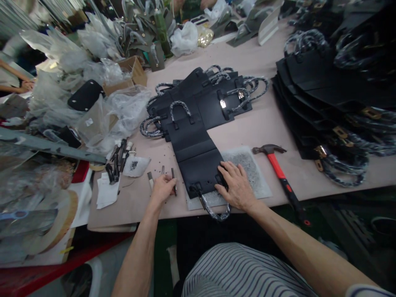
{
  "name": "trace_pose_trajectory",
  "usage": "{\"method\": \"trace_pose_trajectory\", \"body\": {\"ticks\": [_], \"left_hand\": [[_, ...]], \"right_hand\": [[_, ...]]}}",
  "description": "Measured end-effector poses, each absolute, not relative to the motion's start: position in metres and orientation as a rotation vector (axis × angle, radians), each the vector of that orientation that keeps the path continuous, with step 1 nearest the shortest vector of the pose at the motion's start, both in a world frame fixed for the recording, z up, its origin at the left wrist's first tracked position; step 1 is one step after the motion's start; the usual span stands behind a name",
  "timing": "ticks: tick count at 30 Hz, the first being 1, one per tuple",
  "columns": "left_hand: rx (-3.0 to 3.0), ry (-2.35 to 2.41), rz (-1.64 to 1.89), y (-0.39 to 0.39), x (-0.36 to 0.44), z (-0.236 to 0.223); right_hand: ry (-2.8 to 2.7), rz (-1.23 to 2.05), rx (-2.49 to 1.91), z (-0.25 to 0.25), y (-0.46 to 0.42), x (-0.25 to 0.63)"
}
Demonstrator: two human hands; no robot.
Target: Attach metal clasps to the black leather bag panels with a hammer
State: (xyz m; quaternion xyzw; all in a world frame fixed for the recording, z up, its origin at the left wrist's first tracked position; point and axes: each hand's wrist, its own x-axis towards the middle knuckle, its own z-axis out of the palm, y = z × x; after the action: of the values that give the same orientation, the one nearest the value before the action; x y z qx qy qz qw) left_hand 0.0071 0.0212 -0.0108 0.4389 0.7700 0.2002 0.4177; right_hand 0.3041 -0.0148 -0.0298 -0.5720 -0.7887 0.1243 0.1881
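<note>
A flat black leather bag panel [198,159] with wrapped handles lies across a grey cutting mat [256,177] at the table's near edge. My right hand [236,185] rests flat on the panel's near end, fingers spread, beside the lower handle [213,210]. My left hand [162,187] sits just left of the panel, fingers pinched on a thin metal punch tool [173,181]. Two more small punches [156,175] lie next to it on the table.
A red-handled hammer [280,171] lies right of the mat. Black bag panels are stacked behind [213,93] and at the right [328,90]. Plastic bags, a cardboard box [131,74] and small hardware [117,161] crowd the left. Another person's arm [15,80] shows far left.
</note>
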Motion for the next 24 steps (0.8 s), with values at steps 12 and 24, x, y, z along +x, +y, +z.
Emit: {"method": "trace_pose_trajectory", "body": {"ticks": [12, 24], "left_hand": [[0.602, 1.518, 1.181, 0.003, 0.036, -0.020], [1.103, 1.997, 1.098, 0.003, 0.031, -0.030]], "right_hand": [[-2.193, 0.366, -1.590, -0.032, -0.014, 0.306], [-2.122, 0.391, -1.296, -0.033, -0.024, 0.317]]}}
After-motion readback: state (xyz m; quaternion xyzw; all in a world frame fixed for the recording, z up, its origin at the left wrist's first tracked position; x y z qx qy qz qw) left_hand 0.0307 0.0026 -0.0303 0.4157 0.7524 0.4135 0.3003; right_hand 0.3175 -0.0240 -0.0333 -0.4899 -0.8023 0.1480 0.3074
